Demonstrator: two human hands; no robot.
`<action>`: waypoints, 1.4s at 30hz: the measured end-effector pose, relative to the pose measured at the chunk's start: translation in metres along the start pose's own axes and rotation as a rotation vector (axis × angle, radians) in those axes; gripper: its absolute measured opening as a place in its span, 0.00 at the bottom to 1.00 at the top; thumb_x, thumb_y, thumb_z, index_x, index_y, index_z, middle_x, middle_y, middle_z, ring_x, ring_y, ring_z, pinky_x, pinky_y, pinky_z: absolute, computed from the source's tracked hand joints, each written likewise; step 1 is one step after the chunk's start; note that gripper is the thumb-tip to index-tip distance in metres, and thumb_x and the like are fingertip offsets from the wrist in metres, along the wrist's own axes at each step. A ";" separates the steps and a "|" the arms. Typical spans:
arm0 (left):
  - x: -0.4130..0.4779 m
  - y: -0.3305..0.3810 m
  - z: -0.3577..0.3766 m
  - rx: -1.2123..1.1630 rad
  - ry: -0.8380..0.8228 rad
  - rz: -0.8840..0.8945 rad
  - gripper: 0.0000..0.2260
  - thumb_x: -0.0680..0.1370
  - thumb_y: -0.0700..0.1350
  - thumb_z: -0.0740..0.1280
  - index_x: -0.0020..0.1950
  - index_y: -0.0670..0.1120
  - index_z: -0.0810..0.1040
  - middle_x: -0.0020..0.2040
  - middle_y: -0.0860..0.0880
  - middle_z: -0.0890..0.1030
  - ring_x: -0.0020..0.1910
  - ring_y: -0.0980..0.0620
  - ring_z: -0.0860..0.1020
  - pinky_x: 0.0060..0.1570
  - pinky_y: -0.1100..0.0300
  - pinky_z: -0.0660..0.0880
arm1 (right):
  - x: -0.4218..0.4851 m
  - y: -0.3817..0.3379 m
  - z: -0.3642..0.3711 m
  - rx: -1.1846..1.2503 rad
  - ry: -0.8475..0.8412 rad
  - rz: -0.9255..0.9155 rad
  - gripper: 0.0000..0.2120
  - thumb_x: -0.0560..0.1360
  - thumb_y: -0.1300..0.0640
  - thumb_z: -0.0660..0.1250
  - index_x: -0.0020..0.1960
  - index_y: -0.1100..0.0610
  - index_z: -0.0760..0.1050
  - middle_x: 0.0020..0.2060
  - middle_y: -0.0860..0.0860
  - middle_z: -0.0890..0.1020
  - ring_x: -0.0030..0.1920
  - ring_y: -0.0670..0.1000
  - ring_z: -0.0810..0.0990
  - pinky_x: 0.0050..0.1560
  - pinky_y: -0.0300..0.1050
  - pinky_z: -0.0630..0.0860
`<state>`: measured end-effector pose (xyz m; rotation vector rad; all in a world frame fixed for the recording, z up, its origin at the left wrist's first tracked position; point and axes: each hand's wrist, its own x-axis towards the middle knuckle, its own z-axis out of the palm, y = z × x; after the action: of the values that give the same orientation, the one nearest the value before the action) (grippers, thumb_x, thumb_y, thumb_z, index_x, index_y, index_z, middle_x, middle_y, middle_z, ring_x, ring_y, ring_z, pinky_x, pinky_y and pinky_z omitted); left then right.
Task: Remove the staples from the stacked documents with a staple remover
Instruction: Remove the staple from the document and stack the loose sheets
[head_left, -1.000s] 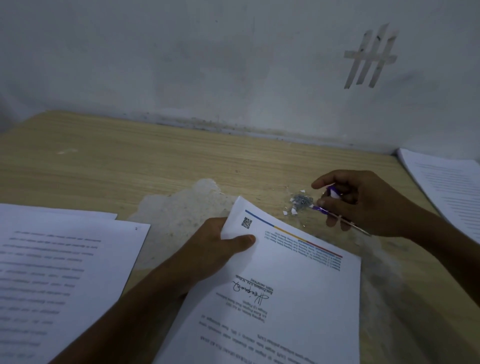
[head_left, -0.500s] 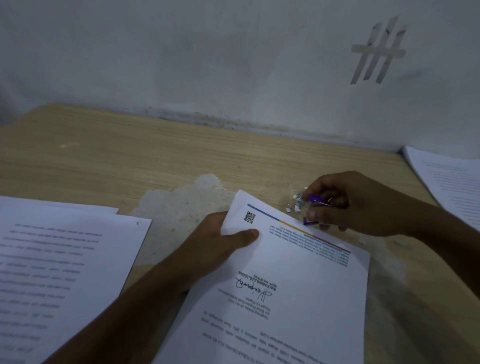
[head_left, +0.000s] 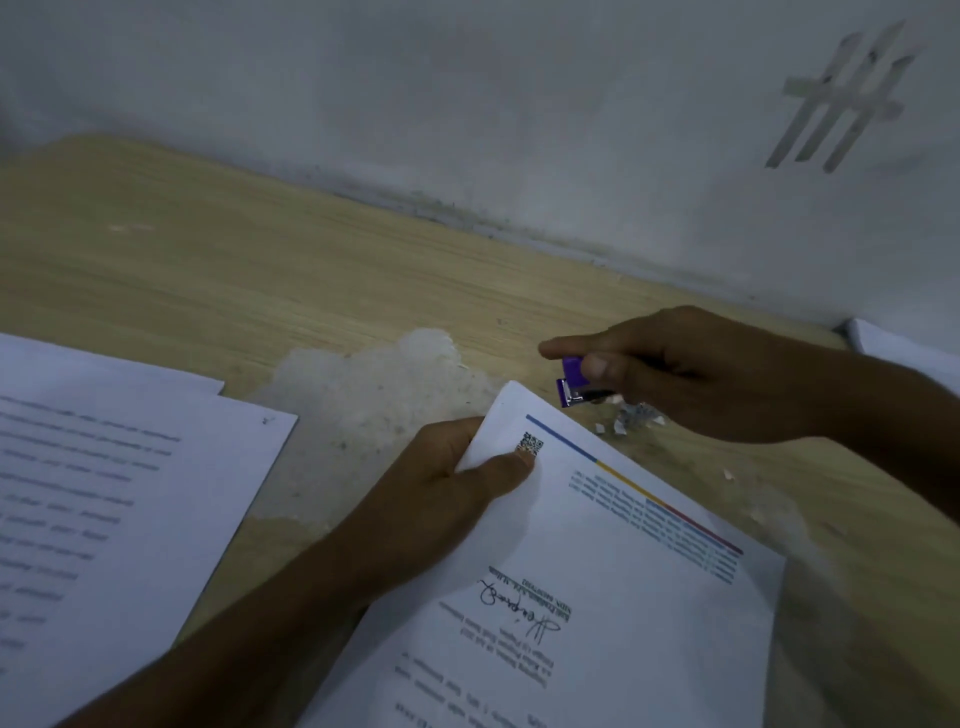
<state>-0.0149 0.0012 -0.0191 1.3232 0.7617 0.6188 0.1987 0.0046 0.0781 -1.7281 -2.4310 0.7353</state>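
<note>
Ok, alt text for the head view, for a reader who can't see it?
The right hand holds a purple staple remover close to the far corner of a printed document, which the left hand pinches near that corner. Metal bits and paper scraps lie on the wooden table; another paper stack lies at left.

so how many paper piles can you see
3: a left pile, a middle pile gripped by the left hand, and a right pile at the frame edge, mostly cut off.

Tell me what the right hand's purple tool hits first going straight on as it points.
Probably the corner of the white printed document pinched by the left hand; the purple staple remover in the right hand aims there, depth unclear.
</note>
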 end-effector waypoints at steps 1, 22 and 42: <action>0.001 -0.002 0.000 0.013 0.009 0.015 0.08 0.79 0.44 0.62 0.50 0.46 0.81 0.44 0.48 0.85 0.41 0.48 0.83 0.39 0.56 0.78 | 0.002 -0.001 0.001 -0.039 0.000 -0.017 0.25 0.75 0.36 0.53 0.70 0.41 0.67 0.45 0.35 0.80 0.44 0.42 0.80 0.47 0.41 0.76; 0.007 -0.014 -0.001 0.232 0.099 0.220 0.18 0.74 0.52 0.62 0.43 0.36 0.79 0.37 0.40 0.82 0.33 0.43 0.81 0.33 0.48 0.77 | 0.016 -0.025 -0.005 -0.149 -0.188 -0.062 0.22 0.70 0.32 0.61 0.60 0.40 0.75 0.52 0.34 0.80 0.52 0.37 0.78 0.53 0.46 0.77; 0.009 -0.015 -0.002 0.148 0.093 0.328 0.26 0.71 0.57 0.65 0.31 0.34 0.68 0.27 0.36 0.70 0.25 0.51 0.68 0.27 0.61 0.62 | 0.023 -0.034 0.012 -0.268 -0.109 -0.148 0.26 0.69 0.29 0.54 0.51 0.45 0.79 0.42 0.44 0.83 0.41 0.46 0.81 0.40 0.51 0.78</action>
<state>-0.0110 0.0068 -0.0350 1.5811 0.6802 0.9030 0.1568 0.0133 0.0769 -1.6021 -2.8070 0.5204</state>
